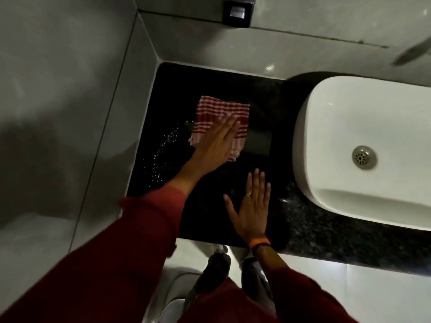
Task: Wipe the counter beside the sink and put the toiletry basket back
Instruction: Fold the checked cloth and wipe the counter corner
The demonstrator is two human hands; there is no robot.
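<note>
We had our left hand (215, 143) flat on the red-and-white striped cloth (220, 117), fingers together and stretched out, palm pressing the fabric onto the dark counter (275, 106). The cloth lay folded toward the far left part of the counter, well left of the white sink (326, 127). Water droplets (161, 157) glistened on the stone just left of the cloth, along the wall side. Our right hand (250, 208) rested near the front edge, fingers spread, palm down on the bare surface, gripping nothing. A ring (248, 194) showed on one finger and an orange band (258, 244) sat on that wrist. Both arms wore dark red sleeves (121, 264). The sink stood to the right, its metal drain (363, 157) in plain sight. On the far wall hung a dark dispenser (238, 12). The toiletry basket was nowhere in our view.
</note>
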